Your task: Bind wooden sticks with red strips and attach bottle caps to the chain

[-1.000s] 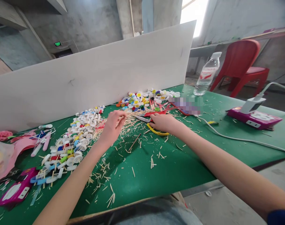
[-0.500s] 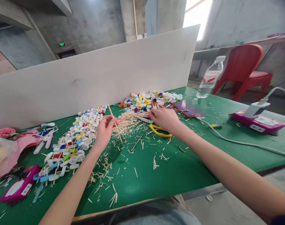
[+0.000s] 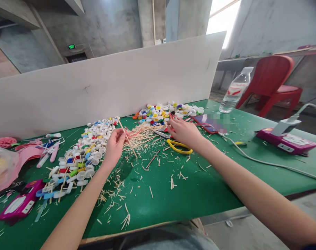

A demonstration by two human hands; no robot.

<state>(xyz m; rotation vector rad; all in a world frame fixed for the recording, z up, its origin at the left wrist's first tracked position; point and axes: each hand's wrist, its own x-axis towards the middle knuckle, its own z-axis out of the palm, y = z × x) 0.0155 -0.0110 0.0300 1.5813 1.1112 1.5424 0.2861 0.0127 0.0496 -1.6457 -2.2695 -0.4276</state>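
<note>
My left hand [image 3: 114,146] pinches a thin wooden stick [image 3: 132,148], which leans upright across the fingertips. Behind it spreads a heap of similar sticks [image 3: 147,134] with pinkish strands among them. My right hand [image 3: 185,131], its fingers curled down, is at the right end of the heap; its fingertips are mostly hidden, and I cannot make out what they hold. Just left of and below these fingers lie a metal blade [image 3: 161,134] and a yellow loop handle [image 3: 180,147]. A red-handled tool [image 3: 171,116] shows behind the knuckles.
Bottle caps, many with sticks, cover the left side [image 3: 81,166]; another cap pile [image 3: 158,110] sits behind. A white board [image 3: 121,80] borders the back. To the right are a phone [image 3: 205,124], a water bottle [image 3: 236,91], a cable [image 3: 262,160] and a purple box [image 3: 288,140].
The camera view has shifted slightly, so the scene sits a little lower and to the right. My left hand still holds the stick; my right hand stays beside the sticks.
</note>
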